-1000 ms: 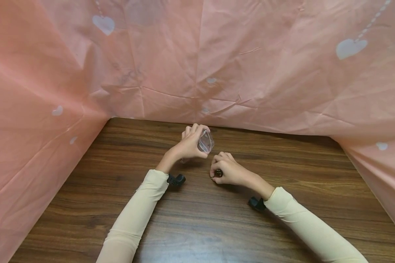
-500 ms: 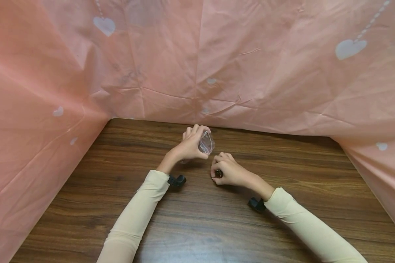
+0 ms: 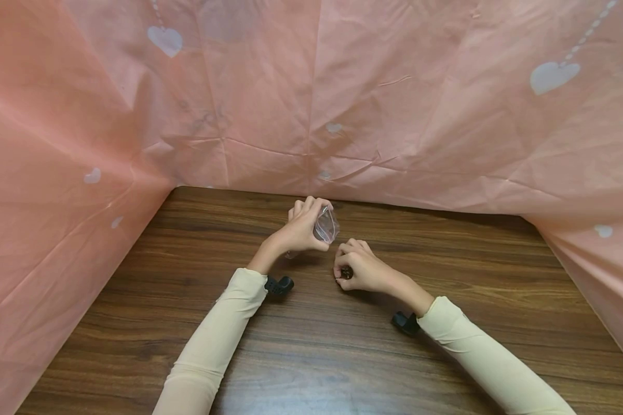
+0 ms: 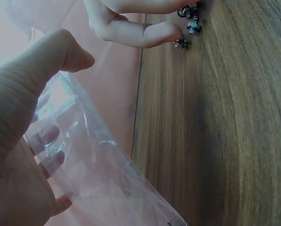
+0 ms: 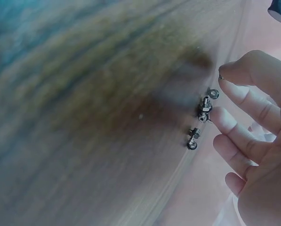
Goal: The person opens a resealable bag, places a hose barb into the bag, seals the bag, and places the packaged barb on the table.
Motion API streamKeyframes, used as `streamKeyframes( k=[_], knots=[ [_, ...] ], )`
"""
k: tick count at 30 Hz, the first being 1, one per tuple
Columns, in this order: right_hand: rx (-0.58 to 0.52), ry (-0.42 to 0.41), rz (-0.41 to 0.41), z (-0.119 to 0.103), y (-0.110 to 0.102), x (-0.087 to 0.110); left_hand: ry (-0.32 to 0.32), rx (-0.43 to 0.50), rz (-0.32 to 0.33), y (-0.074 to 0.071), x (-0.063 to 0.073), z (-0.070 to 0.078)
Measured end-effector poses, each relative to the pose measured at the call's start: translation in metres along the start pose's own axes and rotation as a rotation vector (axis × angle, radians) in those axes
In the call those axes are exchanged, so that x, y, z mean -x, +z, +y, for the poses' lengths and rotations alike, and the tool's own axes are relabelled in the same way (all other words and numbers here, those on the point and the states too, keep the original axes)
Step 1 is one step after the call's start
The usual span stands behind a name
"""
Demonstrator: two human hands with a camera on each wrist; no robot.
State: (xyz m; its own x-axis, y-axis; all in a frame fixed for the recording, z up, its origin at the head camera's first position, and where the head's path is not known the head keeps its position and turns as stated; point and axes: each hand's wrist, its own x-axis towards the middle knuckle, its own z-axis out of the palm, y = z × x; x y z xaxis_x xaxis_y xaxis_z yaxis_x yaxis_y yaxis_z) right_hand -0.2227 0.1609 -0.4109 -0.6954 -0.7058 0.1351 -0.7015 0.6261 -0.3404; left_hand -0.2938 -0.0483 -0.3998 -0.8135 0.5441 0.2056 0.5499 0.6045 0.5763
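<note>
My left hand (image 3: 302,229) holds a clear zip bag (image 3: 327,223) with its mouth spread toward the right hand. In the left wrist view the thumb stands apart from the other fingers, which show through the clear plastic bag (image 4: 102,160). My right hand (image 3: 362,267) is low over the table beside several small metal fittings (image 5: 204,109). Its thumb and forefinger pinch a tiny metal piece (image 5: 220,76), mostly hidden between the tips. More metal fittings (image 4: 193,27) lie by the right fingertips in the left wrist view.
Around the hands lies a dark wooden tabletop (image 3: 311,340). A pink sheet with pale hearts (image 3: 270,104) hangs along the back and both sides. Black wrist cameras (image 3: 279,285) sit on both wrists.
The right hand has shifted only very slightly, its fingers staying near the fittings. The left hand and the bag have hardly moved.
</note>
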Motion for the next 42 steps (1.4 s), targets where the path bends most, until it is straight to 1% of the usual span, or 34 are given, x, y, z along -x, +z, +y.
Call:
streamKeyframes(
  k=[9, 16, 20, 28, 35, 38, 42],
  knots=[
    [-0.004, 0.015, 0.047, 0.003, -0.003, 0.000, 0.000, -0.007, -0.006, 0.002, 0.000, -0.001],
    [-0.064, 0.051, 0.087, 0.003, -0.014, -0.004, -0.001, -0.022, -0.004, 0.002, -0.002, -0.001],
    [-0.076, 0.051, 0.130, 0.006, -0.021, -0.007, -0.002, -0.020, -0.005, 0.001, -0.001, 0.001],
    [-0.128, 0.057, 0.246, 0.010, -0.041, -0.010, 0.003, -0.017, -0.007, 0.003, -0.001, 0.000],
    [-0.150, 0.039, 0.351, 0.011, -0.051, -0.014, 0.010, -0.010, 0.003, 0.002, -0.001, 0.001],
    [-0.160, 0.045, 0.373, 0.012, -0.052, -0.015, 0.014, -0.006, 0.005, 0.002, -0.001, 0.002],
    [-0.179, 0.062, 0.382, 0.013, -0.052, -0.017, 0.020, -0.002, 0.002, 0.001, 0.000, 0.004]
  ],
)
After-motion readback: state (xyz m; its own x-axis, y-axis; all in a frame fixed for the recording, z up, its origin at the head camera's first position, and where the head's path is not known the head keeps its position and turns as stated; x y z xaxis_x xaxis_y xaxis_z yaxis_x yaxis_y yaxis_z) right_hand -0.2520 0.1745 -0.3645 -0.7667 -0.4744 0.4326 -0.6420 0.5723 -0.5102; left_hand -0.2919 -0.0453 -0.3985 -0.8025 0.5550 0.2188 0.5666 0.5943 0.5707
